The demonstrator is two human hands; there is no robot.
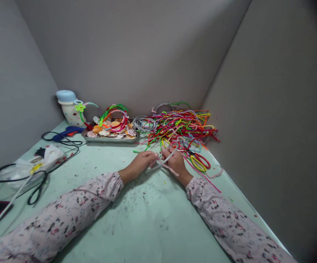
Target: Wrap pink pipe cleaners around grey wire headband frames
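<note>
My left hand (143, 162) and my right hand (175, 160) meet near the middle of a pale green table (153, 219). Both are closed on a thin grey headband (165, 160) with a pink pipe cleaner (172, 170) running along it. The left pinches one end and the right grips the other part. Just behind my hands lies a big heap of coloured pipe cleaners (182, 126).
A metal tray (110, 138) of shells and wrapped headbands sits at the back. A white jug with a blue lid (70, 107), a blue glue gun (69, 132), black cables (37, 190) and a plastic bag (34, 164) lie left. Grey walls close in.
</note>
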